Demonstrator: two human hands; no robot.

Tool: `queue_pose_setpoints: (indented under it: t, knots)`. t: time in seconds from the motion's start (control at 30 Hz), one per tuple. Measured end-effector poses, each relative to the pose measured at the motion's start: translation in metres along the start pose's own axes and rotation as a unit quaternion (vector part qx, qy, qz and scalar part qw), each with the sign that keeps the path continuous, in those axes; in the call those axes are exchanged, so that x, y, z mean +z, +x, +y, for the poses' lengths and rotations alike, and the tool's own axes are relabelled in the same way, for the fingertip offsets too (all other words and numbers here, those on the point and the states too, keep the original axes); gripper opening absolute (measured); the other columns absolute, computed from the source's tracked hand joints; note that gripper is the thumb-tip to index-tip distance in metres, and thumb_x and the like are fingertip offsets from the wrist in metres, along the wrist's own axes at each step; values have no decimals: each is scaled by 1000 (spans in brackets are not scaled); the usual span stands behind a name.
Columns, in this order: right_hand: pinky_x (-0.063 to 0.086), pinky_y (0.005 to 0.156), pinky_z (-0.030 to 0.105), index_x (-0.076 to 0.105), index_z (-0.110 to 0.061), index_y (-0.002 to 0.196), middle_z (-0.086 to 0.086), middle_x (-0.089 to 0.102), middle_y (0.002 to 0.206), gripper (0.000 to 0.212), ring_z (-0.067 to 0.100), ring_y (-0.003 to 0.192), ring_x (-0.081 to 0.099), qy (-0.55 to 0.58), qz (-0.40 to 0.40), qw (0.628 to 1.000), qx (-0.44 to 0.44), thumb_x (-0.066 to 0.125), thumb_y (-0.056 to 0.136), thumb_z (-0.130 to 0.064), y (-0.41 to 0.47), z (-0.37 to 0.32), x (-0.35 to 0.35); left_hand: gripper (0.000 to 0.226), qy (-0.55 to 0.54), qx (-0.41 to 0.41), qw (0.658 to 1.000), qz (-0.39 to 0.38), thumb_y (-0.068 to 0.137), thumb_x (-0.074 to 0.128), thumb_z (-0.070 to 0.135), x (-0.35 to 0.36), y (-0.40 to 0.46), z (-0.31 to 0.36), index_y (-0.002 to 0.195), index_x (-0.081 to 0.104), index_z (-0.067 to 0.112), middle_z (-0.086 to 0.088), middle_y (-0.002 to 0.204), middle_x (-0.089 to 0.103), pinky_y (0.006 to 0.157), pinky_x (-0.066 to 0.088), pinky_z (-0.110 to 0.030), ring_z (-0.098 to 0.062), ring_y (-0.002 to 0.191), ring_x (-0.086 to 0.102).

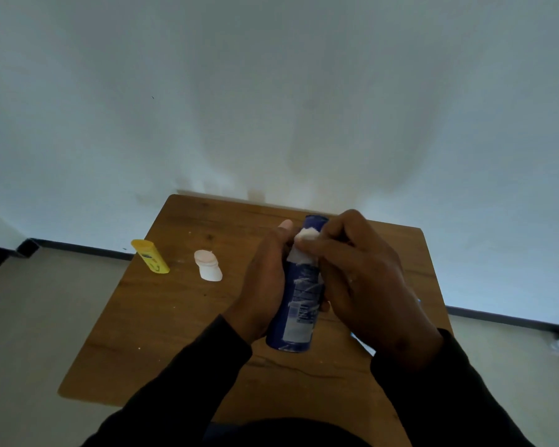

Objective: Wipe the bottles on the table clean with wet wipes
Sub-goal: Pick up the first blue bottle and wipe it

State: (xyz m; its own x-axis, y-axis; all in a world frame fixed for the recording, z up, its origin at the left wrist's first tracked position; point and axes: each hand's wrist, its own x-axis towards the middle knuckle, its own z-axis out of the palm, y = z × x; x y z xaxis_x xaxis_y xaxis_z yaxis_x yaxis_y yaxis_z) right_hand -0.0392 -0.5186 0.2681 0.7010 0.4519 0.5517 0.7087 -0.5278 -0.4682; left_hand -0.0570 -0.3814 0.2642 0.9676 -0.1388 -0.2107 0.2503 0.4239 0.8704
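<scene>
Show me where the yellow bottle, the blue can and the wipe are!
yellow bottle [150, 257]: head view, middle of its body.
blue can [299, 312]: head view, on its label between the hands.
wipe [305, 243]: head view, the bunched white part near the can's top.

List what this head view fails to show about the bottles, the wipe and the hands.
- Tall blue cylindrical bottle: label print blurred; its sides are covered by the left hand and right hand.
- White wet wipe: mostly hidden under the right hand's fingers.
- Yellow plastic bottle: label too small to read.
- Small white bottle with pink cap: markings too small, blurred.
- Wooden table: near edge hidden by dark sleeves.
</scene>
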Motion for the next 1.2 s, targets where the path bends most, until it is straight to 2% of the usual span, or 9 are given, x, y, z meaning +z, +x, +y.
queue_pose_setpoints:
  t: [0.3,0.37,0.5,0.63,0.77,0.83,0.93,1.07,1.2]
  knots:
    - [48,65,29,70,-8,106,3,45,95,38,19,82,48,-74,-26,997,-5,43,93,-32,13,0,-3,63,67,20,998,11,103,27,47,-3,5,4,72,73,17,-11,65,65,51,52,-30,-23,55,61]
    - [42,65,22,70,-9,109,-1,41,94,40,16,82,46,-73,-2,997,17,41,94,-31,17,3,-5,64,83,20,996,11,102,25,48,-2,6,5,75,72,14,-15,66,64,51,52,-31,-24,53,61]
    - [46,63,23,69,-14,111,1,46,97,33,14,79,48,-36,-74,996,-31,44,95,-28,13,3,-4,60,66,22,997,21,104,29,45,-4,6,10,72,70,14,-10,62,65,49,53,-29,-22,53,62]
    - [41,67,17,72,-12,114,0,46,95,35,11,79,47,-40,2,999,18,45,97,-26,14,9,-4,65,45,-30,999,-6,101,30,51,-6,7,13,75,76,13,-17,66,66,51,54,-32,-26,51,62]
    - [47,65,20,73,-13,114,2,49,98,32,13,79,51,-9,-55,998,-25,47,96,-21,10,13,-9,57,14,-47,998,-28,102,35,44,-6,9,14,79,76,12,-19,67,66,52,54,-35,-27,52,63]
    - [45,64,12,72,-14,117,0,46,96,32,8,76,50,-7,-28,1000,-5,48,97,-19,11,15,-11,58,15,-57,998,-34,103,35,45,-6,10,14,84,72,4,-21,69,65,52,54,-34,-29,53,63]
    - [39,66,8,70,-14,123,-1,45,93,34,8,76,46,-46,3,999,8,47,99,-18,11,23,-16,61,-10,-84,996,-39,102,35,47,-6,12,17,85,69,-1,-20,71,65,51,54,-32,-27,53,62]
    - [42,65,15,65,-22,130,-2,45,96,35,9,79,47,-35,-56,998,-24,53,98,-16,4,28,-17,60,-51,-102,992,-60,101,33,47,-7,13,21,83,73,6,-16,66,66,48,54,-29,-23,49,63]
    - [36,67,8,46,-32,146,-7,41,99,45,3,81,39,-77,-64,995,-1,38,102,-32,7,36,-19,63,-82,-128,985,-84,101,32,51,-9,17,21,86,72,5,-10,76,66,51,54,-29,-21,55,64]
